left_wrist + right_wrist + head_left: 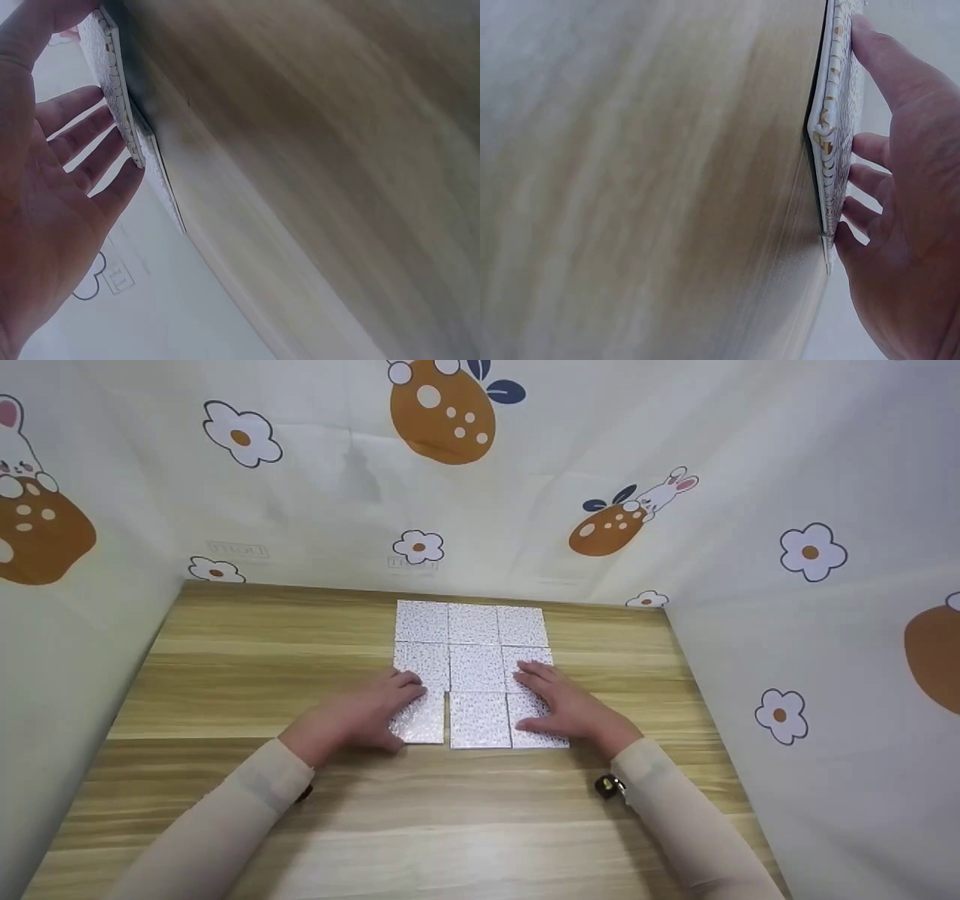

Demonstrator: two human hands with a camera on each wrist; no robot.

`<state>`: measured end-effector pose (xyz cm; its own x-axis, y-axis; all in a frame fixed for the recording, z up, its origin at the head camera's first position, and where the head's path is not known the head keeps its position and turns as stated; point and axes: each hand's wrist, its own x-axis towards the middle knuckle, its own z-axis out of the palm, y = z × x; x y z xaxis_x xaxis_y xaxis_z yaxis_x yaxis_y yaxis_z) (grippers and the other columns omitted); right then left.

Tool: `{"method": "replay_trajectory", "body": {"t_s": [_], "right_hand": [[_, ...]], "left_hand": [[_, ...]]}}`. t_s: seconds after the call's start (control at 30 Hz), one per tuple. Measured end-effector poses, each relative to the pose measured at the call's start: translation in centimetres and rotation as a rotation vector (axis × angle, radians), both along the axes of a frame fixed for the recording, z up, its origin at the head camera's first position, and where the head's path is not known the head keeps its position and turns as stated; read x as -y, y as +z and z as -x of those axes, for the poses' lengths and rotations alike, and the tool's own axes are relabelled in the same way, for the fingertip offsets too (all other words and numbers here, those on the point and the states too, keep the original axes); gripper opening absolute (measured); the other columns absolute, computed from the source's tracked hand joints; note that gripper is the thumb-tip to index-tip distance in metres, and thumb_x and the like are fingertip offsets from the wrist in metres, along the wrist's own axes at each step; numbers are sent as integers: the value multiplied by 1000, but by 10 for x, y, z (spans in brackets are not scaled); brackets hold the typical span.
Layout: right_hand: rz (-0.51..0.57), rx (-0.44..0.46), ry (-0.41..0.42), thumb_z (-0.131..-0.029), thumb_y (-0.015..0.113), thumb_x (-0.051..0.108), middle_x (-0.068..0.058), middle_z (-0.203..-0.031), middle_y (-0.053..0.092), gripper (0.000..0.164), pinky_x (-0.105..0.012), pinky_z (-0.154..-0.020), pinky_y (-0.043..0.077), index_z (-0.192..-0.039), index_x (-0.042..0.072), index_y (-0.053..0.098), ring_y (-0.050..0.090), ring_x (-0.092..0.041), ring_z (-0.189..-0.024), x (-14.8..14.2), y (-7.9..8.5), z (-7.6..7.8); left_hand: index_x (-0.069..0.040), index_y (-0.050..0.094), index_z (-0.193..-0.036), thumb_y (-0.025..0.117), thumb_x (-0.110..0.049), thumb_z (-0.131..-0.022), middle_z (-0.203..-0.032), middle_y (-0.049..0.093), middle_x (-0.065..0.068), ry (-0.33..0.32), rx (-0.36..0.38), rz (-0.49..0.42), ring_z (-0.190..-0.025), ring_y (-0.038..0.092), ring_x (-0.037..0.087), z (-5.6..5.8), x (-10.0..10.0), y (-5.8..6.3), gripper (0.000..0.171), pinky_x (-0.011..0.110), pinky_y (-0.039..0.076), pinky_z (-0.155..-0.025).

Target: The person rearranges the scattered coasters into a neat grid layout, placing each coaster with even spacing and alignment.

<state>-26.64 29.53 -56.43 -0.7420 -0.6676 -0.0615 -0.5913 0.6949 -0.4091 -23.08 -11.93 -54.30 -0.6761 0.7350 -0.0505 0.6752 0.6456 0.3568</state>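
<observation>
White speckled square tiles lie in a block of rows on the wooden table. My left hand [360, 709] grips the front-left tile [421, 724], thumb by its near edge and fingers by its far side. In the left wrist view this tile [112, 82] stands tilted a little off the table, with a dark gap beneath it. A narrow slit parts it from the front-middle tile [480, 721]. My right hand [574, 709] rests with spread fingers on the middle-right tile [531, 661], its thumb on the front-right tile [529, 709], partly covering both.
Behind the tiles rises a pale cloth wall [315, 510] printed with flowers and rabbits, and similar cloth closes both sides. Bare wood table [450, 825] stretches in front. A small black device [607, 787] shows at the right wrist.
</observation>
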Motion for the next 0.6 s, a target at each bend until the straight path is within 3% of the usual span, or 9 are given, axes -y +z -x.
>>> {"method": "replay_trajectory", "body": {"t_s": [0.33,0.6], "right_hand": [[-5,11,-17,-96,79,63,-7,-182,28,99,-56,-135,21,-171,12,41,22,-34,-168,0,0,-1],[0,5,-9,-96,79,61,-9,-181,28,98,-60,-134,22,-171,11,41,23,-37,-167,1,3,-3]], "left_hand": [[3,55,-156,96,-32,-76,-155,56,20,-26,-43,-3,-142,52,42,-2,-4,-3,96,55,47,-122],[2,53,-159,92,-34,-79,-160,53,22,-26,-27,26,-147,49,44,-4,-6,-4,96,56,43,-125]]}}
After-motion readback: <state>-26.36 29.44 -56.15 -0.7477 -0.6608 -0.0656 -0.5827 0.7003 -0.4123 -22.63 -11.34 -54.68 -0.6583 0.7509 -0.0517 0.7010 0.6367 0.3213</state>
